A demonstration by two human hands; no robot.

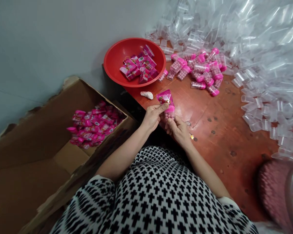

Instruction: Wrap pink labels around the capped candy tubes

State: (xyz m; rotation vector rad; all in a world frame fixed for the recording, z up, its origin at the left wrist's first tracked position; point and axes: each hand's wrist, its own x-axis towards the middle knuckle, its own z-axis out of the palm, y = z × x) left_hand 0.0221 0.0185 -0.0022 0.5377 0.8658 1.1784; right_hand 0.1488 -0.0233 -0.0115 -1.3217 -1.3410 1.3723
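At the table's edge, my left hand [153, 117] pinches a flat pink printed wrapper [164, 96] between thumb and fingers. Just below it is a small clear tube of pink candy balls [169, 112] with a pink cap, its lower end gripped by my right hand [178, 129]. The cap touches or overlaps the wrapper's lower edge; whether it is inside cannot be made out. Beyond my hands, a red bowl [112, 70] holds several similar pink wrappers [139, 65]. Filled, capped tubes [201, 68] lie in a heap at the back of the table.
Clear unfilled tubes [258, 65] pile up along the back and right. A large cardboard box [70, 156] on my left holds wrapped pink tubes [95, 125]. A container of pink balls [275, 191] stands at right. A white crumpled scrap [146, 95] lies on the reddish table [219, 139].
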